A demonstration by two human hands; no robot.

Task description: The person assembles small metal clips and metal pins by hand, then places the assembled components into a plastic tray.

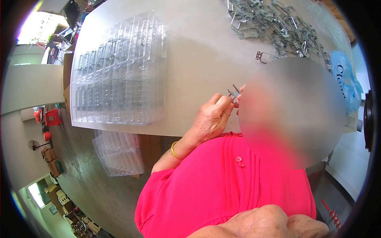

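Observation:
My left hand (pixel 214 114), with a yellow bangle (pixel 174 150) on its wrist, pinches a small grey metal part (pixel 235 94) near the table's front edge. Thin prongs of the part stick out past the fingertips. Fingertips of my right hand (pixel 238 101) press on the same part from the right; a round blurred patch hides the rest of that hand. Farther back, a single dark metal piece (pixel 260 56) lies apart from a large tangled heap of metal parts (pixel 278 27).
Stacked clear plastic trays (pixel 119 75) holding rows of parts cover the left of the white table (pixel 194 51). More clear trays (pixel 120 152) sit lower, below the table's front edge. A blue plastic bag (pixel 344 79) lies at the right edge.

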